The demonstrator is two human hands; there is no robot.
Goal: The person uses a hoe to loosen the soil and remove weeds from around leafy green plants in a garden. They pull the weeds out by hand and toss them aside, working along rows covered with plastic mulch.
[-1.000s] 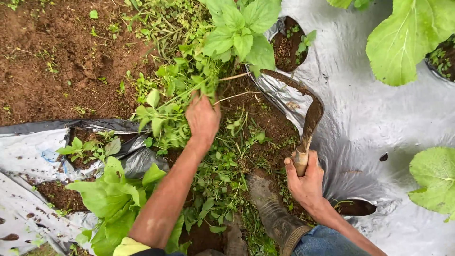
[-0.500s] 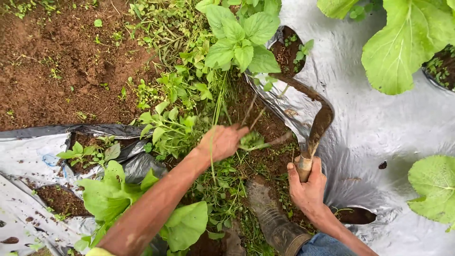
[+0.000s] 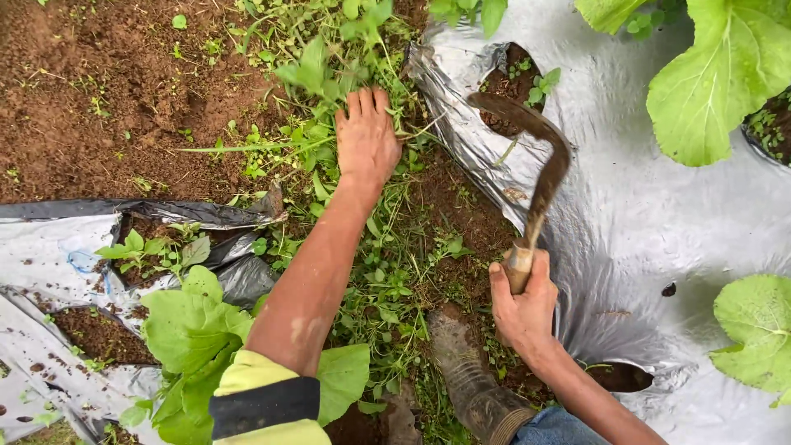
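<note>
Gripping a curved hand sickle (image 3: 540, 169) by its pale wooden handle, the right hand (image 3: 521, 309) sits at 5 o'clock, fingers clenched around the grip. Blade: dark, mud-caked, hooked, arcing up toward 1 o'clock over the silver plastic mulch (image 3: 626, 214). The left hand (image 3: 366, 138) lies at 12 o'clock, palm down, fingers released and straight, pressed onto leafy weeds (image 3: 317, 78); not grasping any stem. Planting holes cut in the mulch act as pockets: the one at 1 o'clock (image 3: 515, 82) holds brown soil and small seedlings. Broad, smooth, pale green cabbage-type leaves (image 3: 725, 74) at 2 o'clock. Bare crumbly soil (image 3: 99, 99) at 10 o'clock. A muddy rubber boot (image 3: 470, 371) at 6 o'clock, just beside the right wrist.
</note>
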